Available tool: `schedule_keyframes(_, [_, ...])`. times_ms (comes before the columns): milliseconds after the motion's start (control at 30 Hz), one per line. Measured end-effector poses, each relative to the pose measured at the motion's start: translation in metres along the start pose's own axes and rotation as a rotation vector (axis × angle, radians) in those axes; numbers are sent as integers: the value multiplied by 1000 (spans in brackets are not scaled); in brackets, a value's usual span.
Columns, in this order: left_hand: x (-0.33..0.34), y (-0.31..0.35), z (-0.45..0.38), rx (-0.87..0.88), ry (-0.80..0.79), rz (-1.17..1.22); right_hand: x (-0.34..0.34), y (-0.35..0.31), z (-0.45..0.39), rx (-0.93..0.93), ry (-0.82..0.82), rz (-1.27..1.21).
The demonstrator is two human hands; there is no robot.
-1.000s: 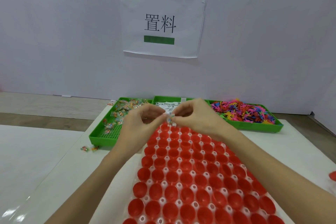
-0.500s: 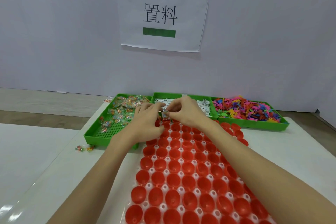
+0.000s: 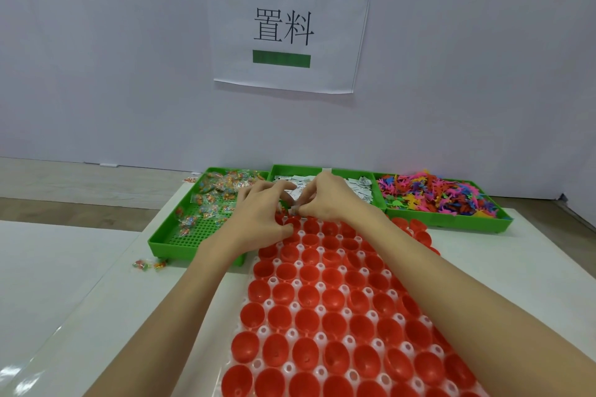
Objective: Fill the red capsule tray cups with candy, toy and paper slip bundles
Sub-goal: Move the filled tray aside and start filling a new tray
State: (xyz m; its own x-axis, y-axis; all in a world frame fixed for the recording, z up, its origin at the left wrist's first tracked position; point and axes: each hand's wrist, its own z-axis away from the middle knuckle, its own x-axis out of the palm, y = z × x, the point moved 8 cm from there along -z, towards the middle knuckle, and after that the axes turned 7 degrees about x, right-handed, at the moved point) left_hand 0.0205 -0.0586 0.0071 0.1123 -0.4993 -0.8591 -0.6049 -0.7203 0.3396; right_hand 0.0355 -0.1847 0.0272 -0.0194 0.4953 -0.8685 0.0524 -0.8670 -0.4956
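Note:
A tray of red capsule cups [image 3: 338, 306] runs from the near edge up the middle of the table; the cups I can see hold nothing. My left hand [image 3: 261, 219] and my right hand [image 3: 329, 200] meet over its far left corner and pinch a small bundle [image 3: 295, 210] between their fingertips, just above a far-row cup. Behind stand three green trays: wrapped candies [image 3: 213, 196] on the left, white paper slips [image 3: 358, 185] in the middle, coloured plastic toys [image 3: 432, 193] on the right.
A few loose candies [image 3: 149, 265] lie on the white table in front of the left tray. A paper sign [image 3: 287, 26] hangs on the wall behind. More red cups [image 3: 416, 229] sit by the toy tray.
Both hands have moved away from me and down with the bundle, from above the tray's middle rows to its far left corner. The view has tilted slightly.

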Motion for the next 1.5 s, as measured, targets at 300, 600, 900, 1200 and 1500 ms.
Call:
schedule_keyframes(300, [-2, 1, 1, 18, 19, -47, -3, -8, -7, -6, -125, 141])
schedule_keyframes(600, [-6, 6, 2, 34, -2, -113, -4, -5, -5, 9, -37, 102])
schedule_keyframes(900, [-12, 12, 2, 56, -48, -94, -32, -2, 9, -20, 42, -127])
schedule_keyframes(1200, [-62, -41, 18, -204, 60, 10, -75, 54, 88, -22, 187, -419])
schedule_keyframes(1500, [-36, -46, 29, -158, -187, -136, -71, 97, 143, 26, 234, -622])
